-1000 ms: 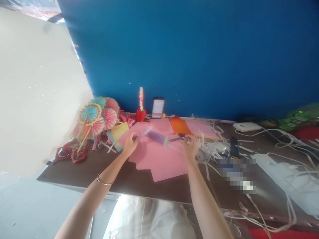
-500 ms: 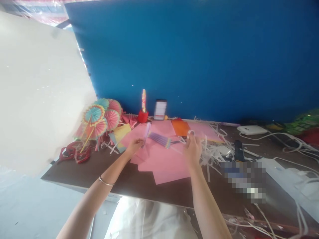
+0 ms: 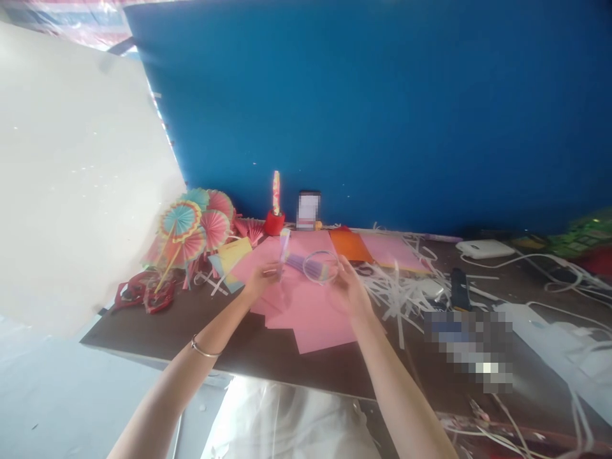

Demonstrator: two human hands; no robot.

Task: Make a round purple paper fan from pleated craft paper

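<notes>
My left hand (image 3: pixel 265 278) is closed on a narrow purple pleated paper (image 3: pixel 285 243), which stands upright from the fingers. A ring-shaped roll of clear tape (image 3: pixel 306 276) is pinched in my right hand (image 3: pixel 349 284), over the middle of the pink sheets. Behind the ring, and partly seen through it, a second purple pleated paper (image 3: pixel 297 262) lies flat. Pink paper sheets (image 3: pixel 315 319) are spread in overlapping layers on the dark table beneath both hands.
Finished paper fans (image 3: pixel 180 220) and red-handled scissors (image 3: pixel 143 293) are at the left. A red holder (image 3: pixel 274 223) and a phone (image 3: pixel 307 210) stand by the blue panel (image 3: pixel 358 115). White paper strips (image 3: pixel 394 290), an orange sheet (image 3: pixel 350 245) and white cables (image 3: pixel 545 261) lie rightward.
My right hand has moved left with the roll of tape, from beside the white strips to over the pink sheets. The left hand stays nearly in place, its pleated paper slightly higher.
</notes>
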